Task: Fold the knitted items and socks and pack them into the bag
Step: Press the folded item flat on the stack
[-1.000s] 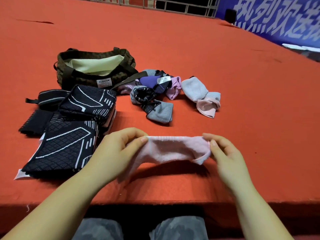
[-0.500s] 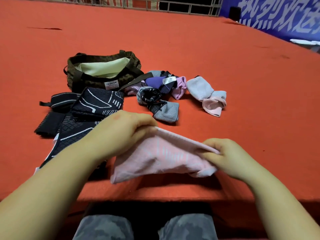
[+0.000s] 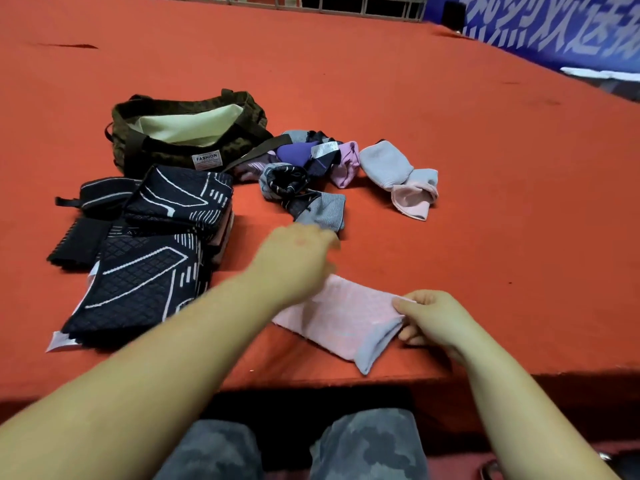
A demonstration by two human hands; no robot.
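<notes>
While our right hand [image 3: 431,318] pinches the grey-cuffed end of the pink sock [image 3: 341,318] against the red surface [image 3: 485,202], our left hand [image 3: 294,258] hangs above the sock's other end, blurred, so we cannot tell whether its fingers are spread or curled, nor whether it touches anything. The two hands are apart, with the sock lying flat between and partly under them, close to the near edge of the surface. Beyond our left hand sits a loose pile of socks [image 3: 304,174], and further off to the right of that pile a grey and pink pair [image 3: 403,180]. To the left of our left hand lies a stack of dark patterned knitted items [image 3: 152,258], and past it the bag [image 3: 187,133] stands with its mouth open, well apart from both hands. We judge that the sock is only half dealt with: if the right hand lets go before the fold is set, the thin knit could spring open again. Because the sock lies so near the edge, a careless sweep of either forearm could drag it off onto our lap. Reaching over for the pile could also brush the folded stack and undo it.
</notes>
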